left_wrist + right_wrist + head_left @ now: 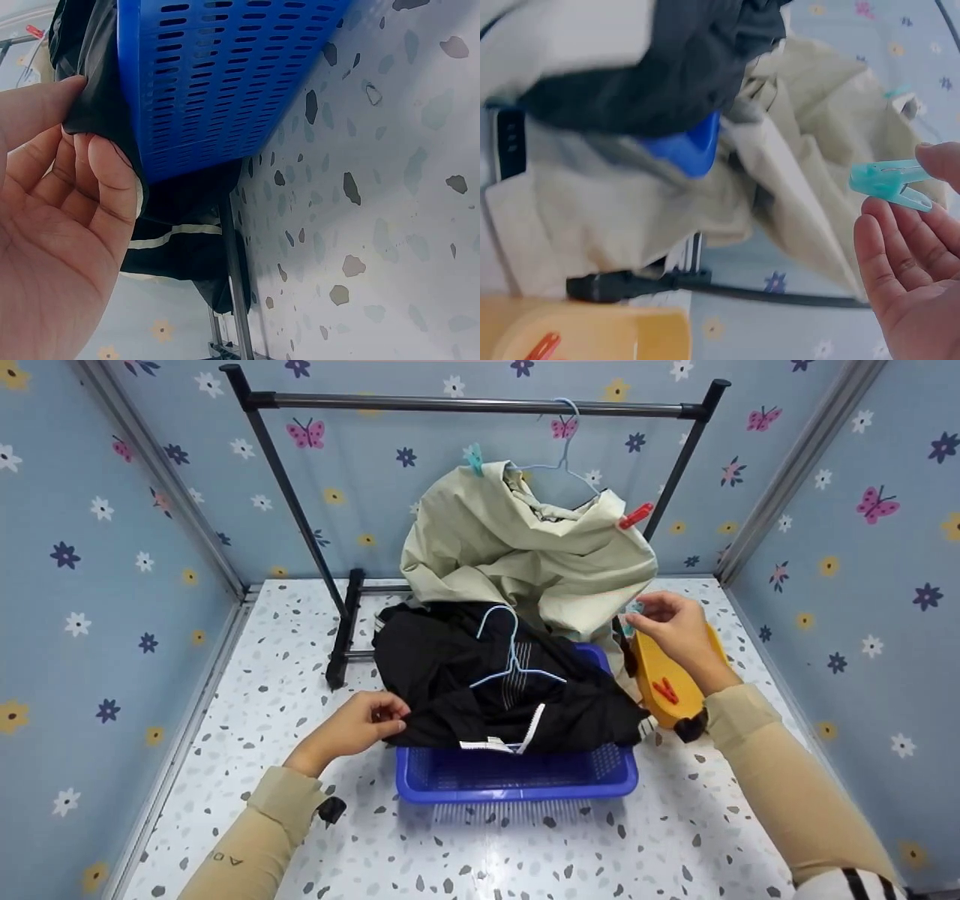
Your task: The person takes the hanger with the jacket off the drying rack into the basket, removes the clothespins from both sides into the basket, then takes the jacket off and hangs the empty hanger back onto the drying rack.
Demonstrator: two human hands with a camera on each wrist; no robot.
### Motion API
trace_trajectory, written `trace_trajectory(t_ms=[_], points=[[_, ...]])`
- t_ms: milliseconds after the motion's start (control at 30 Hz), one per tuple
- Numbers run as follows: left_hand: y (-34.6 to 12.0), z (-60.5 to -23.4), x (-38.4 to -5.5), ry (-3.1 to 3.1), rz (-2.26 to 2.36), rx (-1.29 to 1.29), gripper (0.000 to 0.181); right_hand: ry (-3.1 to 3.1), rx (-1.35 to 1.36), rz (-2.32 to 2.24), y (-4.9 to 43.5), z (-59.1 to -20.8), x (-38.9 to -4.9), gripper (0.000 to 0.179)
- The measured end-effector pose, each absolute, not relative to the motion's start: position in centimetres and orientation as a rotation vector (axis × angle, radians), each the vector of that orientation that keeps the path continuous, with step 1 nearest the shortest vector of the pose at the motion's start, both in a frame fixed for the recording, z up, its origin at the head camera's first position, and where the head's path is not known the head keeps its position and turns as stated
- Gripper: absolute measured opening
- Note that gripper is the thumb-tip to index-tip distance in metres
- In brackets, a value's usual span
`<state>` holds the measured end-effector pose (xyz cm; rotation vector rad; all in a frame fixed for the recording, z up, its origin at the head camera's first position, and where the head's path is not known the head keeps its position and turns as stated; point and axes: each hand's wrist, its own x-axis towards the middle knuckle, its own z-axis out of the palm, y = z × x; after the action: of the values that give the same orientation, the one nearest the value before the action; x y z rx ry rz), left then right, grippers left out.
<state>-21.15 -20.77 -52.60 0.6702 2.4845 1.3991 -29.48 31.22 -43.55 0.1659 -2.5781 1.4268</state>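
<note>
A black garment (420,675) with white trim lies spread over a blue basket (517,795). A light blue hanger (513,660) sits at its neck, hook upward. My left hand (360,724) pinches the garment's left edge between thumb and fingers, beside the perforated basket wall (225,75) in the left wrist view. My right hand (679,634) is raised over the yellow tray (675,709), holding a teal clothespin (889,180) between thumb and fingers. Behind hangs a beige garment (480,540) on another hanger (566,457), with a teal clothespin (474,459) and a red clothespin (636,516) on its edge.
A dark metal clothes rack (465,405) stands behind the basket, its left foot (345,630) on the speckled floor (292,660). Red clothespins (665,690) lie in the yellow tray at the right. Patterned blue panels (90,607) enclose the space.
</note>
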Motion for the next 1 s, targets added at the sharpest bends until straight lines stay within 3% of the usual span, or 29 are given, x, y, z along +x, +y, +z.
trace_trajectory(t_ms=[1000], points=[[-20.7, -52.4, -20.8, 2.498, 1.39, 0.64, 0.008, -2.791, -0.212, 1.308, 40.1, -49.7, -29.7, 0.047]])
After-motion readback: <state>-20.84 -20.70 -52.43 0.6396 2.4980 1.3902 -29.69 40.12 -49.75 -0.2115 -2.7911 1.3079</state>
